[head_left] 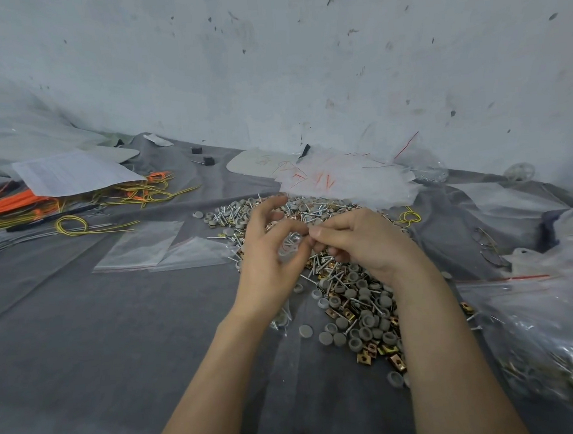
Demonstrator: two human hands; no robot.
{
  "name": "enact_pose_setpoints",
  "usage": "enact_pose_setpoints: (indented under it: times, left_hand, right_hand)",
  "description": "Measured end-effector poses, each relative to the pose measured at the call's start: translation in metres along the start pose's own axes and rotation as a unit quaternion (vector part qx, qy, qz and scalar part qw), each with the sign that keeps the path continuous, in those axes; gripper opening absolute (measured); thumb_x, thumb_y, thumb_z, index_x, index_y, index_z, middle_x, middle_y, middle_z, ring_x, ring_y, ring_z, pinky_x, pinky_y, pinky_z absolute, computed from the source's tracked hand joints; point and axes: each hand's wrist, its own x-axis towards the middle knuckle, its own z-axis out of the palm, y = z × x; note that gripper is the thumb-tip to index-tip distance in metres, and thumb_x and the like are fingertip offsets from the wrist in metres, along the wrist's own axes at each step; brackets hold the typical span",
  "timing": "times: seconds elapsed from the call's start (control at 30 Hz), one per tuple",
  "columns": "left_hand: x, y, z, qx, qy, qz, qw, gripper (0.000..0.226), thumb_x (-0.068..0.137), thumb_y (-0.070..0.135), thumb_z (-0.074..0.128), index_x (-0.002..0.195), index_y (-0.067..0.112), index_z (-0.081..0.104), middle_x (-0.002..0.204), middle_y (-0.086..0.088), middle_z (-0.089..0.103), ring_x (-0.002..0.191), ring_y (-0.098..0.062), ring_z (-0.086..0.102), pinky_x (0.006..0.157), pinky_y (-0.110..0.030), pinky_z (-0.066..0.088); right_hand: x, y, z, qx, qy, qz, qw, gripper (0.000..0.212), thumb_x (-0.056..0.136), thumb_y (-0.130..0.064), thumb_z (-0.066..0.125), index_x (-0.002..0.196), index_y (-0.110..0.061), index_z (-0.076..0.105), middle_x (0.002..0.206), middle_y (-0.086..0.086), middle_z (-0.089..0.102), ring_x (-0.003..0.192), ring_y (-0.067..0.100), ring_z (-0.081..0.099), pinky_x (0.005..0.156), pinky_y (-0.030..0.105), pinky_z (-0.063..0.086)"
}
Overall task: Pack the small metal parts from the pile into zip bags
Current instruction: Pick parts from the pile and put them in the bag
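Holding one small clear zip bag (292,247) over the work, the left hand (269,256) curls thumb and forefinger round its mouth, apparently to keep it spread. The right hand (357,242) pinches narrowly at the same rim; whether it also holds a part cannot be told. Under and beyond the grip lies the single pile of silver screws, grey caps and brass-coloured clips (350,300), presumably kept close for short reaches. Left of the grip, two empty flat clear zip bags (139,247) lie ready.
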Motion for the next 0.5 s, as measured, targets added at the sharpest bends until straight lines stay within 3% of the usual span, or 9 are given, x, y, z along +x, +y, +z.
enact_pose_setpoints:
  times: [0.1, 0.17, 0.27, 0.37, 0.5]
  left_hand:
    - [-0.0013, -0.0003, 0.0, -0.004, -0.001, 0.003, 1.0, 0.011, 0.083, 0.012, 0.071, 0.093, 0.014, 0.067, 0.128, 0.002, 0.043, 0.115, -0.004, 0.043, 0.101, -0.018, 0.034]
    - [-0.0011, -0.0013, -0.001, -0.015, -0.012, -0.006, 1.0, 0.025, 0.084, 0.014, 0.071, 0.106, 0.017, 0.062, 0.128, 0.002, 0.047, 0.115, 0.003, 0.044, 0.1, -0.013, 0.035]
    - [0.002, -0.0033, -0.0053, -0.068, -0.065, -0.114, 0.989, 0.064, 0.081, 0.029, 0.073, 0.136, 0.022, 0.041, 0.13, 0.01, 0.049, 0.118, 0.0, 0.046, 0.093, -0.011, 0.039]
    - [0.0055, -0.0059, -0.009, -0.122, -0.112, -0.199, 0.966, 0.094, 0.07, 0.046, 0.075, 0.147, 0.027, 0.023, 0.139, 0.012, 0.041, 0.127, -0.004, 0.04, 0.094, -0.014, 0.038]
    - [0.0055, -0.0067, -0.0062, -0.079, -0.116, -0.186, 0.972, 0.084, 0.078, 0.04, 0.074, 0.147, 0.029, 0.026, 0.149, 0.01, 0.034, 0.128, -0.002, 0.033, 0.095, -0.017, 0.028]
  right_hand:
    - [0.001, 0.0036, -0.0005, 0.061, -0.02, 0.021, 0.998, 0.021, 0.087, -0.02, 0.067, 0.068, -0.019, 0.076, 0.067, -0.003, 0.07, 0.057, 0.002, 0.059, 0.058, 0.018, 0.047]
    - [0.0008, 0.0058, -0.0007, 0.099, -0.031, 0.032, 0.994, 0.023, 0.087, -0.018, 0.066, 0.066, -0.018, 0.077, 0.066, -0.003, 0.07, 0.056, 0.002, 0.059, 0.056, 0.015, 0.047]
    - [-0.0002, 0.0089, 0.0003, 0.124, -0.03, 0.03, 0.991, 0.028, 0.089, -0.016, 0.063, 0.065, -0.018, 0.076, 0.064, -0.004, 0.068, 0.055, 0.001, 0.057, 0.054, 0.014, 0.047]
    - [0.0004, 0.0102, 0.0035, 0.117, 0.017, 0.025, 0.993, 0.024, 0.09, -0.02, 0.063, 0.069, -0.018, 0.074, 0.064, -0.006, 0.067, 0.053, 0.001, 0.053, 0.054, 0.017, 0.045]
    - [0.0036, 0.0031, 0.0063, 0.033, 0.117, -0.017, 0.992, 0.012, 0.087, -0.033, 0.066, 0.076, -0.027, 0.069, 0.055, -0.019, 0.062, 0.051, -0.006, 0.055, 0.066, 0.022, 0.042]
